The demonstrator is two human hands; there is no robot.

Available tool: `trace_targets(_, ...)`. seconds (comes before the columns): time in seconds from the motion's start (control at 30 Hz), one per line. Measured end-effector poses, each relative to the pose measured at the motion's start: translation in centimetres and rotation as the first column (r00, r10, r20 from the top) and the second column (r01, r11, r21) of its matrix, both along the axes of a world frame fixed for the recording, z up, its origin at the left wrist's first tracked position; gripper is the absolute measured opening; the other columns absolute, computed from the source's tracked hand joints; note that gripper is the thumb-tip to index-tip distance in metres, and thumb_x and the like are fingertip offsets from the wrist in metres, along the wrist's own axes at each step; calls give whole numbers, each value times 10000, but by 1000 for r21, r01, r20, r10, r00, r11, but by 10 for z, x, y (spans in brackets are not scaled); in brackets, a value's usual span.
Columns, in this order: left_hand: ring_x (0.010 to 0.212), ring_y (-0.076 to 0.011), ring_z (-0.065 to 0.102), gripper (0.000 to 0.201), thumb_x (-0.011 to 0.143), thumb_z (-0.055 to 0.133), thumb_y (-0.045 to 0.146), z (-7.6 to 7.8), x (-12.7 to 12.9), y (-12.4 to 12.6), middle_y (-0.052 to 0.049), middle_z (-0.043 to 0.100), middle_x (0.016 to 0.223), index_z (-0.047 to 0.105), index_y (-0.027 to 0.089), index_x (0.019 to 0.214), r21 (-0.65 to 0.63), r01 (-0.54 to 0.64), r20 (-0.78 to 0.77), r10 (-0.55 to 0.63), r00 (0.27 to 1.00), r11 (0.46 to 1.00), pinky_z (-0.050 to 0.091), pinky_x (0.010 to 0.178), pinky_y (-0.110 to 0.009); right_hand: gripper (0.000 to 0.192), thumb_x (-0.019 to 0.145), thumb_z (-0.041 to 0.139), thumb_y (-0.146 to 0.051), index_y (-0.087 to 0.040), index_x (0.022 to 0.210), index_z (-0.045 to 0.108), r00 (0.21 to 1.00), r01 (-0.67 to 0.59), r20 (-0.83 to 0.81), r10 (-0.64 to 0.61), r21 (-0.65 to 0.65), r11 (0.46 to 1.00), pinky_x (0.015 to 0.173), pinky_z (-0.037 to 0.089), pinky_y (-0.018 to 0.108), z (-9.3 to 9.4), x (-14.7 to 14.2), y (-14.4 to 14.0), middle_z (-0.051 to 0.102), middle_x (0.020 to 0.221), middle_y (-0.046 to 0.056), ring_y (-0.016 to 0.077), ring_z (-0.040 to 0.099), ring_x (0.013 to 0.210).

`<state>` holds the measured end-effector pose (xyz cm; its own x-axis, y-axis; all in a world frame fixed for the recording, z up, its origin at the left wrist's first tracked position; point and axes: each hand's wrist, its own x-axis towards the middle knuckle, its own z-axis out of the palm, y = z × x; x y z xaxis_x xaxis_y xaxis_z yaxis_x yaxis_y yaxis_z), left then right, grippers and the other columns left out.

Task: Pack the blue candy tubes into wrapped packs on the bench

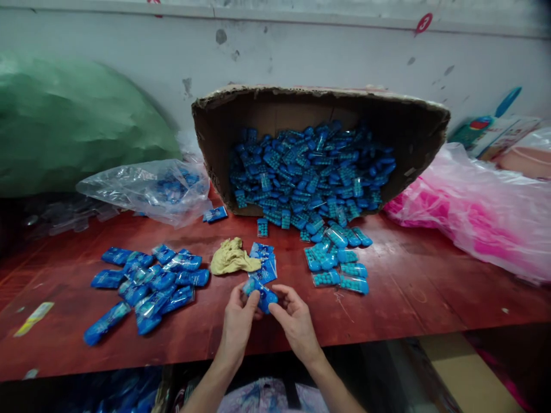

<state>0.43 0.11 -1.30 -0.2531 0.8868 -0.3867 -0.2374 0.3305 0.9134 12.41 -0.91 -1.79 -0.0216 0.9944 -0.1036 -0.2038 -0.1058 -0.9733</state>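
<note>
While the left hand [241, 305] and right hand [293, 314] pinch a blue packet [264, 297] from both sides above the table [400, 304], seemingly to steady it, bottles [353, 269] lie at two o'clock and more packets [162, 281] at nine, probably for reach; the box [275, 106] towards twelve opens forward, presumably for access.

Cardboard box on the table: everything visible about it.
The cardboard box lies with its wide opening facing the camera, brown and shadowed inside, edges rough and worn. It rests toward the back of the red table. Small clear containers with blue caps and turquoise balls heap over its lower inside and spill out in front. A small pale patch marks its right inner side. Its back is hidden.
</note>
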Motion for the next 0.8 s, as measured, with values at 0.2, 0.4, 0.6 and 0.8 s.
trace_targets(0.2, 682, -147, 590, 267, 613, 675, 355, -9, -15, 8, -23, 683, 728, 677, 139, 768, 85, -117, -61, 122, 991, 990, 451, 651, -222, 272, 663, 663, -227, -175, 925, 616, 995, -18, -100, 9, -88, 996, 635, 495, 252, -2, -5, -4, 653, 800, 5, 136, 589, 684)
trace_targets(0.4, 524, -126, 559, 307, 588, 685, 391, 3, -9, 8, 17, 624, 584, 614, 137, 746, -33, -134, 176, 138, 975, 990, 447, 524, -238, 225, 714, 622, -266, -184, 924, 611, 1000, -2, -22, 1, -55, 998, 516, 503, 227, -2, -11, -7, 597, 807, 6, 127, 560, 637)
trace_targets(0.6, 590, -126, 597, 234, 658, 667, 349, 18, -7, 3, -4, 634, 628, 572, 150, 737, -128, 173, 469, -94, 878, 977, 474, 595, -255, 151, 788, 546, -190, -206, 922, 613, 924, -28, 372, -90, 300, 954, 689, 496, 269, 6, -3, -11, 574, 851, 39, 165, 565, 792)
trace_targets(0.8, 550, -89, 565, 145, 687, 659, 209, 13, -16, 3, 5, 628, 655, 615, 158, 815, -94, 351, 623, -220, 751, 932, 429, 494, -187, 214, 794, 565, -200, -256, 993, 621, 864, -179, 498, -72, 438, 881, 759, 470, 322, 15, 4, -13, 569, 871, 47, 191, 539, 839)
